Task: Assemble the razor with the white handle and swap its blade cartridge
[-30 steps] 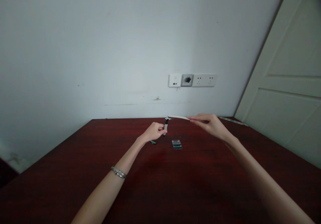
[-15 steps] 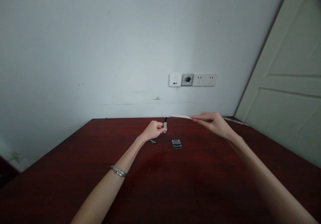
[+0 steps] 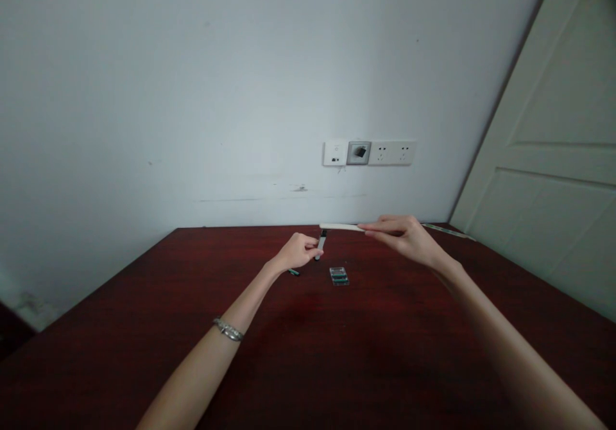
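Note:
My left hand (image 3: pixel 299 250) pinches a slim grey stick-shaped tool with a black upper part (image 3: pixel 321 244), held upright and leaning slightly right. Its exact kind is too small to make out. Between the fingertips of my right hand (image 3: pixel 402 234) is one end of a thin, white, slightly bent strip (image 3: pixel 339 226), held level. The strip's left end overlaps the top of the grey tool; whether they touch I cannot tell. Below the hands, a small clear plastic case with dark green bars (image 3: pixel 339 276) lies on the table. A small green and black piece (image 3: pixel 294 272) lies near my left wrist.
The dark red wooden table (image 3: pixel 308 353) runs back to a pale wall with sockets and switches (image 3: pixel 368 153). A long flat strip (image 3: pixel 447 230) lies by the table's back right edge. A white panelled door (image 3: pixel 553 160) stands at the right.
The white strip has moved left and slightly down, with its end now over the tool's top. The grey tool has tipped a little to the right.

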`<state>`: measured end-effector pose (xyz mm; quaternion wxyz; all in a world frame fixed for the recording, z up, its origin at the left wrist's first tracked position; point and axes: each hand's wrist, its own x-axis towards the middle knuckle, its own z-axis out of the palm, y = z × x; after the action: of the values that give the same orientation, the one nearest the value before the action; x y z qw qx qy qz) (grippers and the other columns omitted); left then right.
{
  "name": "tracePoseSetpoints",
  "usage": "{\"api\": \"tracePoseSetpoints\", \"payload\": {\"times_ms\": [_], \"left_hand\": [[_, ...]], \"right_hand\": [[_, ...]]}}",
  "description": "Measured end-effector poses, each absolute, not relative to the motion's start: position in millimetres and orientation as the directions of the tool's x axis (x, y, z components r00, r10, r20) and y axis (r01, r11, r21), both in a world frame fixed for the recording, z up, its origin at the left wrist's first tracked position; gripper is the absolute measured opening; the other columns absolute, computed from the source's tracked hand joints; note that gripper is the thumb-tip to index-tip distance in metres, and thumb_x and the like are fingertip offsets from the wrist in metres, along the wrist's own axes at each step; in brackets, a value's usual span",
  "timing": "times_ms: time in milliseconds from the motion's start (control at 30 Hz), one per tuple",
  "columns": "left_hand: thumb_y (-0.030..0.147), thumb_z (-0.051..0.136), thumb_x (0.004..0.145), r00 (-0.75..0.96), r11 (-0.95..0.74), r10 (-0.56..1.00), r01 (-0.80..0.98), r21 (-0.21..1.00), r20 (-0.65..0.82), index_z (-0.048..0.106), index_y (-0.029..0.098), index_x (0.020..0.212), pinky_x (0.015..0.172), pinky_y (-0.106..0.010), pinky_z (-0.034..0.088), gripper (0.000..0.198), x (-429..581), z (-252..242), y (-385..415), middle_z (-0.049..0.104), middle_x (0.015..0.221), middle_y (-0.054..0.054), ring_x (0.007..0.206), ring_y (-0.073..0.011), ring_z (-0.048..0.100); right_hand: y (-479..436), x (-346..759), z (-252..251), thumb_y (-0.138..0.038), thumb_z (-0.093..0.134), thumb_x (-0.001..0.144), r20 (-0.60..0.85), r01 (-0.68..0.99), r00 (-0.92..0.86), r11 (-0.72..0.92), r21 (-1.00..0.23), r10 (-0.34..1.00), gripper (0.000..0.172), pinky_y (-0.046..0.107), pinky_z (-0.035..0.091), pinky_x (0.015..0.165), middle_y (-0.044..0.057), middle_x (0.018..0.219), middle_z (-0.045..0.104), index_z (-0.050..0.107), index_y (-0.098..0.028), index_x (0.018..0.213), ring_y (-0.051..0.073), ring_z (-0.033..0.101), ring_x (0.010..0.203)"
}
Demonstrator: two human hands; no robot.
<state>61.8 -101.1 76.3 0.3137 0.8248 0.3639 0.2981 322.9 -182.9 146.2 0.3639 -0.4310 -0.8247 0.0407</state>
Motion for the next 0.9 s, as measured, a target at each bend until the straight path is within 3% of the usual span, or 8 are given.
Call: {"api": "tracePoseSetpoints", "payload": {"times_ms": [133, 300, 533, 700, 900], "left_hand": [[0.024, 0.058, 0.075, 0.6, -0.478, 0.766, 0.29, 0.829, 0.231, 0.064, 0.009, 0.081, 0.059, -0.023, 0.044, 0.018, 61.0, 73.1, -100.5, 0.069, 0.073, -0.009, 0.067, -0.0156, 0.063], [0.026, 0.06, 0.076, 0.606, -0.409, 0.767, 0.205, 0.889, 0.213, 0.051, 0.011, 0.111, 0.057, -0.024, 0.047, 0.039, 54.6, 70.7, -98.9, 0.068, 0.072, -0.008, 0.065, -0.017, 0.066], [0.027, 0.065, 0.072, 0.542, -0.361, 0.812, 0.178, 0.915, 0.215, 0.059, 0.011, 0.085, 0.061, -0.024, 0.048, 0.022, 53.6, 77.9, -99.9, 0.068, 0.075, -0.009, 0.068, -0.0163, 0.066], [0.028, 0.067, 0.072, 0.49, -0.317, 0.85, 0.182, 0.931, 0.193, 0.064, 0.009, 0.082, 0.067, -0.027, 0.049, 0.023, 54.0, 80.2, -100.3, 0.07, 0.087, -0.014, 0.08, -0.0197, 0.066], [0.027, 0.066, 0.071, 0.514, -0.275, 0.844, 0.172, 0.946, 0.152, 0.063, 0.01, 0.081, 0.066, -0.028, 0.05, 0.019, 54.2, 76.4, -96.8, 0.071, 0.084, -0.012, 0.071, -0.0169, 0.066]], "right_hand": [[-183.4, 317.2, 145.1, -0.044, 0.053, 0.084, 0.591, 0.611, -0.321, 0.639, -0.468, 0.74, 0.036, 0.028, 0.043, 0.062, 0.006, 0.077, 0.068, 0.072, -0.021, 0.103, 0.017, 0.057, 0.066], [-182.6, 314.4, 143.5, -0.045, 0.055, 0.082, 0.624, 0.579, -0.241, 0.626, -0.523, 0.744, 0.036, 0.029, 0.044, 0.063, 0.006, 0.08, 0.07, 0.072, -0.02, 0.102, 0.018, 0.059, 0.07], [-182.6, 315.0, 142.9, -0.043, 0.057, 0.082, 0.633, 0.575, -0.213, 0.62, -0.534, 0.744, 0.035, 0.029, 0.045, 0.065, 0.007, 0.084, 0.071, 0.072, -0.019, 0.102, 0.018, 0.061, 0.073], [-182.8, 314.7, 143.0, -0.041, 0.056, 0.083, 0.641, 0.588, -0.224, 0.626, -0.512, 0.734, 0.033, 0.029, 0.046, 0.066, 0.007, 0.085, 0.071, 0.072, -0.018, 0.102, 0.018, 0.062, 0.073], [-181.2, 312.2, 140.2, -0.038, 0.055, 0.085, 0.65, 0.621, -0.241, 0.63, -0.467, 0.72, 0.032, 0.028, 0.045, 0.064, 0.006, 0.082, 0.071, 0.071, -0.018, 0.104, 0.017, 0.061, 0.069]]}}
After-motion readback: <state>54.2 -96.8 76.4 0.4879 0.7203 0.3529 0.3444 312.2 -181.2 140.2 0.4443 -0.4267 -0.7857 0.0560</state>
